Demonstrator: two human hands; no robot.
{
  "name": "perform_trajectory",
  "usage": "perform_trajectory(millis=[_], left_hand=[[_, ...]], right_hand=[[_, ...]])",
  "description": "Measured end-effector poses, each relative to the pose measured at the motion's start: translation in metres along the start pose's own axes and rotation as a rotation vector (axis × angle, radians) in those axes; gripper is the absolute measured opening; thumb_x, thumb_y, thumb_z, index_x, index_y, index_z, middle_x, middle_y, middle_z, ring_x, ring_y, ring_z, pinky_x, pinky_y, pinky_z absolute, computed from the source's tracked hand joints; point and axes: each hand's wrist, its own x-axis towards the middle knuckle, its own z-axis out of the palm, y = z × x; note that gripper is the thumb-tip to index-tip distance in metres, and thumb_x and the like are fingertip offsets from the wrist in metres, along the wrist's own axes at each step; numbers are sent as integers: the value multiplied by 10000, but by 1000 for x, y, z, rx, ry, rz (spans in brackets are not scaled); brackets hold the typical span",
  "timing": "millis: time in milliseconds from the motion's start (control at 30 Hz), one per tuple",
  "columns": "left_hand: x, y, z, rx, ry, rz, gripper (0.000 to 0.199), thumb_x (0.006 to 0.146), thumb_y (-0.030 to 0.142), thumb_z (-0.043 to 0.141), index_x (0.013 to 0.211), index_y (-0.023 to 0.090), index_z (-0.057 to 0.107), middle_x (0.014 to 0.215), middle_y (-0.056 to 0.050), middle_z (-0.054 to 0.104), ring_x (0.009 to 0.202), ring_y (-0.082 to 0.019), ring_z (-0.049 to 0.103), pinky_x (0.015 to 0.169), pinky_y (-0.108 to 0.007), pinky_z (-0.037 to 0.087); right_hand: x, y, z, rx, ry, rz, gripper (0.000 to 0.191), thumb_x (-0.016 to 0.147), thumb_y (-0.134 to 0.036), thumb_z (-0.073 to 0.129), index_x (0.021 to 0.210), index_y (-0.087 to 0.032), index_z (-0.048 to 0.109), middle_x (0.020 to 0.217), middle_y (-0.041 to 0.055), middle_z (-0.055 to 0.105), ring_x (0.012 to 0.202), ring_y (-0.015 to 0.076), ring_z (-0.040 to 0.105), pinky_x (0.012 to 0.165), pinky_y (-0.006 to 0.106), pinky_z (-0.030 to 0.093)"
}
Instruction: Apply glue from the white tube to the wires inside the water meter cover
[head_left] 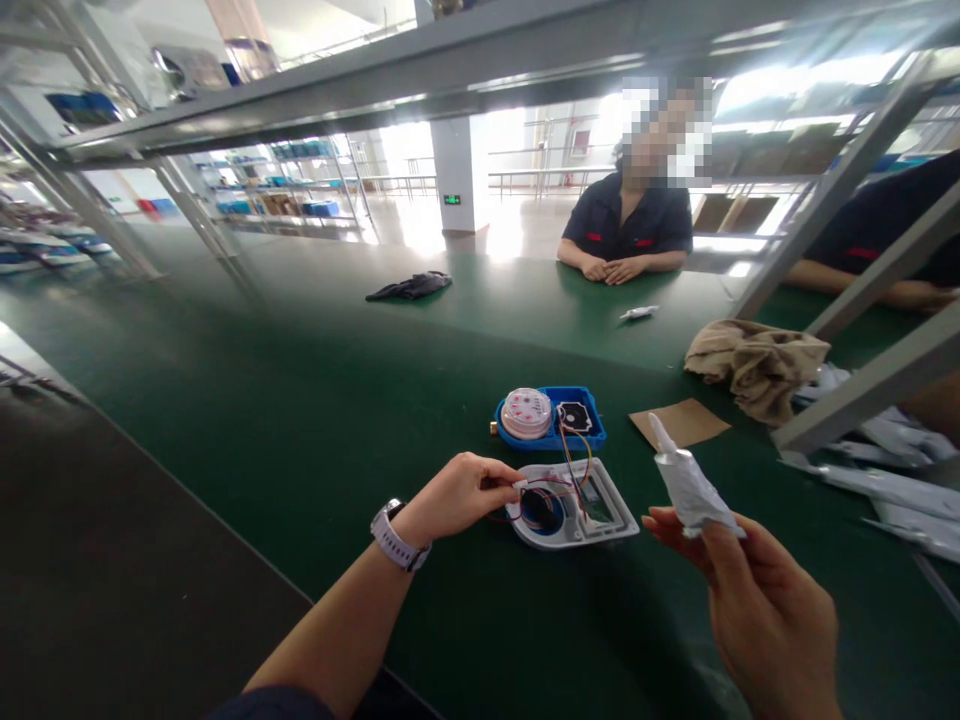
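My left hand (459, 497), with a watch on its wrist, pinches a small white connector (519, 485) on thin wires. It is above the left edge of a light grey plastic cover (621, 520), which lies with its inside up. Behind the cover sits a blue-cased water meter (598, 432) with a round white dial and a brass fitting on its left. Coloured wires (568, 462) run between the two parts. To the right, my right hand (769, 595) is closed around a crumpled white tube (694, 490), its nozzle pointing up. Fingertips behind the tube are partly hidden.
Brown card (705, 425) lies right of the meter, near a beige cloth (757, 360) and several white tubes (892, 485). A metal shelf post (870, 380) stands there. Across the green table (300, 370) are a dark cloth (412, 286), another tube (639, 313) and a seated person (626, 225).
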Motion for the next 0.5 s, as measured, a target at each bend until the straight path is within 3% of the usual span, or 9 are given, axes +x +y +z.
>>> perform_trajectory(millis=[167,333,500], left_hand=[[2,-6,6,5,93,-54,249,834,359,643,902,135,728,836,-60,747,740,-184,696,683,-291,562],[6,-7,17,-111,183,-20,237,834,340,653,906,127,727,816,-62,745,740,-178,692,676,-282,557],[7,-6,21,-180,226,59,205,822,297,677,915,128,745,847,-67,739,730,-163,673,652,-266,542]], right_hand=[[-3,-1,1,15,43,64,330,745,-509,700,888,-212,695,861,65,729,796,225,705,790,357,573],[-4,-6,5,215,6,60,247,730,-436,742,864,-238,679,814,18,702,723,165,663,690,293,565],[2,-3,3,303,-12,140,293,659,-454,794,804,-224,684,721,-1,663,693,147,642,679,273,564]])
